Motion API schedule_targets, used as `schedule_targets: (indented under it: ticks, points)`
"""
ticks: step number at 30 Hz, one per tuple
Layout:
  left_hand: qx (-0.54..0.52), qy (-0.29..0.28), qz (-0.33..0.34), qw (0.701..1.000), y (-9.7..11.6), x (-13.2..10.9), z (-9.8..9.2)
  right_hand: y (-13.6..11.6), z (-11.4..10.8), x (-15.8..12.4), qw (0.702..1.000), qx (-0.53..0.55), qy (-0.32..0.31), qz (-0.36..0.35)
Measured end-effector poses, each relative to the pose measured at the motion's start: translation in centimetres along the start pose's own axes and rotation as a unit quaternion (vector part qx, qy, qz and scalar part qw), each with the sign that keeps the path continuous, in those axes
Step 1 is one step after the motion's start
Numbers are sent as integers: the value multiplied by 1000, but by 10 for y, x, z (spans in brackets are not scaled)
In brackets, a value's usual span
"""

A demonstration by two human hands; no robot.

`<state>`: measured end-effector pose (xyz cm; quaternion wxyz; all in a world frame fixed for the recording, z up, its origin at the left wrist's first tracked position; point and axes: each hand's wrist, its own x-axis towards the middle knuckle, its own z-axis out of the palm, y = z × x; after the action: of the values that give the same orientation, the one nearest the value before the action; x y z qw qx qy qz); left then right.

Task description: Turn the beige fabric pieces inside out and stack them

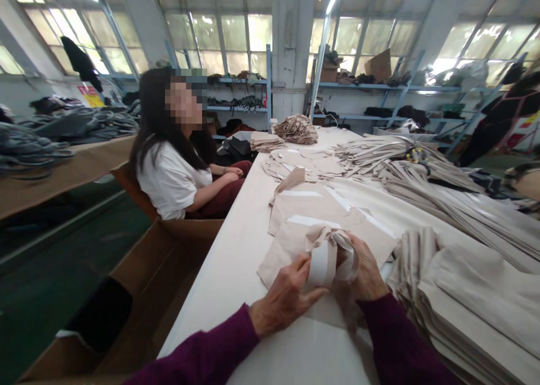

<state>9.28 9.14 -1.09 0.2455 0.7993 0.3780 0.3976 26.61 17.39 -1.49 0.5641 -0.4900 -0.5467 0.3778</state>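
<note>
A bunched beige fabric piece (331, 250) with a white strip on it is held between both my hands above the white table (236, 261). My left hand (284, 298) pinches its left side with thumb and fingers closed. My right hand (367, 270) grips its right side, fingers wrapped into the cloth. Flat beige pieces (312, 205) with white strips lie just beyond the hands.
A thick stack of folded beige fabric (472, 295) lies at the right. More beige piles (295, 129) sit farther along the table. A seated person in a white shirt (172, 177) is at the table's left. An open cardboard box (139, 295) stands below.
</note>
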Motion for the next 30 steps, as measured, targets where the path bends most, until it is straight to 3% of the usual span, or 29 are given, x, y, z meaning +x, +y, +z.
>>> schedule_targets:
  ticks: [3, 6, 8, 10, 12, 14, 17, 21, 23, 25, 26, 28, 30]
  points:
    - [108, 49, -13, 993, -15, 13, 4, 4, 4, 0, 999, 20, 43, 7]
    - [198, 134, -39, 970, -37, 31, -9, 3, 12, 1, 989, 79, 123, 37]
    - [232, 200, -66, 950, -52, 39, -21, 0, 16, 2, 985, 106, 129, 52]
    - [241, 249, -93, 933, -64, 43, -29, -4, 21, -1, 991, 61, 107, 41]
    - [235, 274, -112, 926, -71, 43, -33, -8, 25, -5, 998, -33, 53, 1]
    - [220, 279, -121, 927, -72, 41, -32, -10, 30, -10, 995, -78, -53, -42]
    - [181, 278, -135, 934, -66, 39, -31, -10, 36, -16, 976, 17, -210, -56]
    - [108, 283, -167, 938, -59, 38, -35, -9, 41, -20, 955, 25, -294, -7]
    - [87, 292, -177, 936, -57, 37, -38, -9, 43, -22, 963, -62, -263, -16]
    - [87, 303, -188, 930, -53, 37, -39, -8, 44, -21, 968, -190, -148, -76]
    - [90, 305, -190, 929, -51, 36, -37, -7, 43, -20, 956, -260, -76, -112]
    - [90, 291, -189, 934, -43, 33, -30, -3, 40, -17, 908, -384, 41, -162]
    - [73, 254, -183, 947, -36, 30, -18, 0, 34, -14, 853, -472, 115, -191]
